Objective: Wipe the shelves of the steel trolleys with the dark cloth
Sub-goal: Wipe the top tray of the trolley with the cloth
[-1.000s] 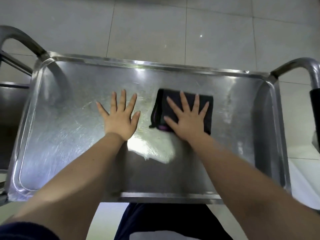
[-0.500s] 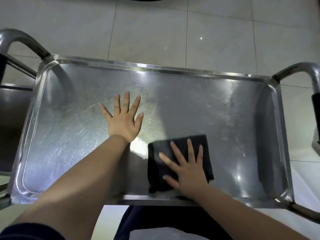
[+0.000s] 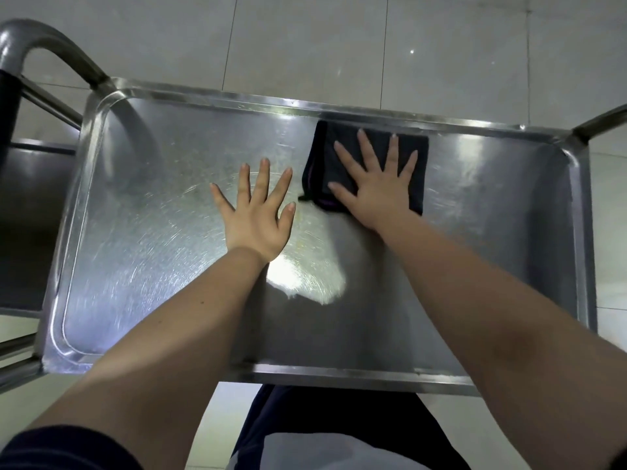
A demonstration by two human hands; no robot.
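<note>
The steel trolley's top shelf (image 3: 142, 212) is a shallow scratched tray with a raised rim, and it fills the view. The folded dark cloth (image 3: 320, 157) lies against the shelf's far rim, right of centre. My right hand (image 3: 376, 191) presses flat on the cloth with fingers spread and covers its middle. My left hand (image 3: 258, 222) rests flat on the bare steel just left of the cloth, fingers apart, holding nothing. A bright glare patch sits on the steel between my forearms.
The trolley's curved steel handle (image 3: 51, 45) rises at the far left, and another handle bar (image 3: 600, 120) sits at the far right. A second steel trolley shelf (image 3: 30, 215) lies lower on the left. Pale floor tiles (image 3: 305, 39) surround the trolley.
My right hand has pushed the cloth from the near rim up to the far rim. My left hand has stayed flat in about the same place.
</note>
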